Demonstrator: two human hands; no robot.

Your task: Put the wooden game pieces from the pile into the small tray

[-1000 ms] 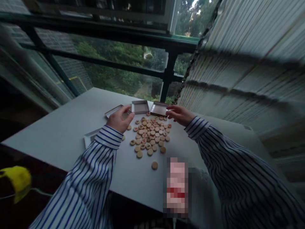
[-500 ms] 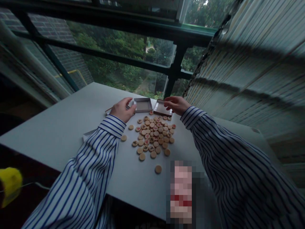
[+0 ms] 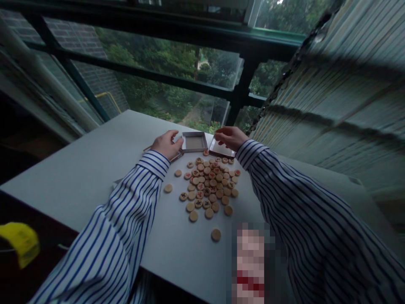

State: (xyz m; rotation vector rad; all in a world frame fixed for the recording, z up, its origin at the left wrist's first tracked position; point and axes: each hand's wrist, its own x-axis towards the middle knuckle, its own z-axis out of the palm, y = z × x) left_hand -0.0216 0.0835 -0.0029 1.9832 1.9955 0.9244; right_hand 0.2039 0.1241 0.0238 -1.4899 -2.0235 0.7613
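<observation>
A loose heap of round wooden Chinese chess pieces (image 3: 213, 183) lies on the white table (image 3: 95, 147), some showing red or black characters, others plain. Behind the heap stand a shallow grey box half (image 3: 194, 142) and, to its right, a second shallow tray with a dark rim (image 3: 221, 150). My left hand (image 3: 166, 145) hovers at the grey box's left side, fingers curved and apart from the thumb, holding nothing I can see. Over the right tray is my right hand (image 3: 232, 137), its fingers stretched leftward and loosely bent. Whether it touches the tray is unclear.
Another flat, brown-edged item (image 3: 176, 157) shows partly beneath my left hand. A single piece (image 3: 216, 234) lies nearer the front edge. A window (image 3: 158, 84) is behind the table and a pleated blind (image 3: 341, 93) to the right. Something yellow (image 3: 22, 242) is at lower left.
The view has shifted slightly, so the table and pieces appear a little lower and further right. My right hand has moved slightly left over the right tray. The pieces keep their arrangement.
</observation>
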